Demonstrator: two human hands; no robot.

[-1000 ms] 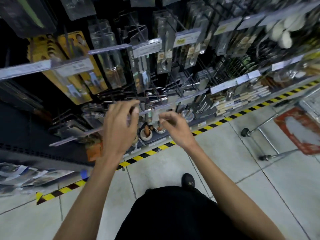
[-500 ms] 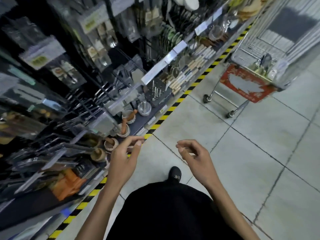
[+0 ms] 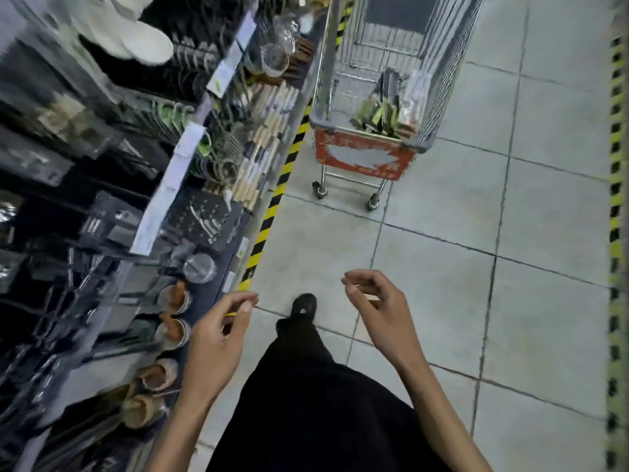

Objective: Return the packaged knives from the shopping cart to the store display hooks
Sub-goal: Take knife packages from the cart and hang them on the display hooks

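Hovering over pale floor tiles [image 3: 442, 301], left hand [image 3: 214, 338] and right hand [image 3: 381, 315] are both empty, fingers loosely curled. Black shoe [image 3: 304, 304] shows on the floor between them. Yellow-black hazard tape [image 3: 269, 212] edges the display rack [image 3: 102, 199] at left. Shopping cart [image 3: 364, 155] stands ahead, near the rack; packaged knives [image 3: 377, 114] lie in its basket, labels unreadable. Rack contents are motion-blurred; hooks not distinguishable. Forearms are cut off at the bottom edge.
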